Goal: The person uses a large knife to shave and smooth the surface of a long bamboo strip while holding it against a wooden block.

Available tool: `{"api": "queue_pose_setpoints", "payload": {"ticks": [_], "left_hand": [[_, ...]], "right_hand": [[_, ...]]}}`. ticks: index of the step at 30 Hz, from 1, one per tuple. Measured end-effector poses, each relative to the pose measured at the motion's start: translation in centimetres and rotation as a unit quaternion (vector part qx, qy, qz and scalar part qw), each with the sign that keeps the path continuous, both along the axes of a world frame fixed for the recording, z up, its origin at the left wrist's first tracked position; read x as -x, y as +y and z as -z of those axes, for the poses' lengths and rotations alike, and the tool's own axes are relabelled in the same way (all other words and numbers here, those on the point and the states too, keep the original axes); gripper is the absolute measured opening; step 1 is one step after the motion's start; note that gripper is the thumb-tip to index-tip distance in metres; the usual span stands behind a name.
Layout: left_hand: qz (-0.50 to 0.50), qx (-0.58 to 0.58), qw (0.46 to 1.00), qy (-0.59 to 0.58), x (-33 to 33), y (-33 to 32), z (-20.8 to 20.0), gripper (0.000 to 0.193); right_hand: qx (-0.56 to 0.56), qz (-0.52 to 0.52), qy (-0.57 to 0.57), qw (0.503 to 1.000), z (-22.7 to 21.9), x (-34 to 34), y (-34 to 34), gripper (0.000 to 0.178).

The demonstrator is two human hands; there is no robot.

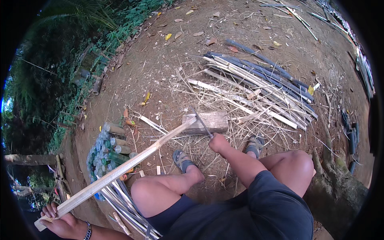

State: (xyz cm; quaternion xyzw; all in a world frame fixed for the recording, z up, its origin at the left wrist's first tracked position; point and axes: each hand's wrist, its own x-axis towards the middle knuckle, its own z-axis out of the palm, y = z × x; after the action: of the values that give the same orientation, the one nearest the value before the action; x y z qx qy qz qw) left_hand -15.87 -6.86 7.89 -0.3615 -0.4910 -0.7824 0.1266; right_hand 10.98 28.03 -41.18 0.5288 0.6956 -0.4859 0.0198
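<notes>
My left hand (64,225) is wrapped round the near end of a long pale strip of split bamboo (128,165). The strip slants up to the right, its far end resting on a wooden block (215,121) that lies on the ground. In my right hand (218,143) is a long, narrow-bladed knife (202,122), gripped by its handle. The blade points away from me and crosses the strip's far end above the block; whether it is cutting in, I cannot tell. The handle is mostly hidden by my fingers.
Beyond the block lies a pile of split bamboo (256,92) among thin shavings. At left are many plastic bottles (108,150), beside a bundle of pale strips (126,206). A tree trunk (340,192) stands at right. My sandalled feet flank the block's near side.
</notes>
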Motion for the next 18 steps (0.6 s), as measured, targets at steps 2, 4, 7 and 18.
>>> {"api": "queue_pose_setpoints", "payload": {"ticks": [2, 4, 7, 18], "left_hand": [[-0.019, -0.019, 1.000, -0.004, -1.0, 0.7, 0.4, 0.038], [-0.019, -0.009, 0.999, -0.025, -1.5, 1.2, 0.7, 0.036], [-0.023, -0.005, 0.999, -0.039, 0.1, -0.3, 1.5, 0.030], [-0.039, -0.010, 0.996, -0.073, 2.0, -3.9, 3.5, 0.025]], "right_hand": [[-0.045, -0.104, 0.046, 0.992, -6.1, 2.3, -1.7, 0.027], [-0.051, -0.065, 0.043, 0.996, -4.6, 2.0, -1.8, 0.030], [-0.018, -0.017, -0.012, 1.000, 1.5, -2.0, 0.0, 0.031], [-0.030, -0.035, -0.089, 0.995, 4.7, -2.1, 0.8, 0.021]]}}
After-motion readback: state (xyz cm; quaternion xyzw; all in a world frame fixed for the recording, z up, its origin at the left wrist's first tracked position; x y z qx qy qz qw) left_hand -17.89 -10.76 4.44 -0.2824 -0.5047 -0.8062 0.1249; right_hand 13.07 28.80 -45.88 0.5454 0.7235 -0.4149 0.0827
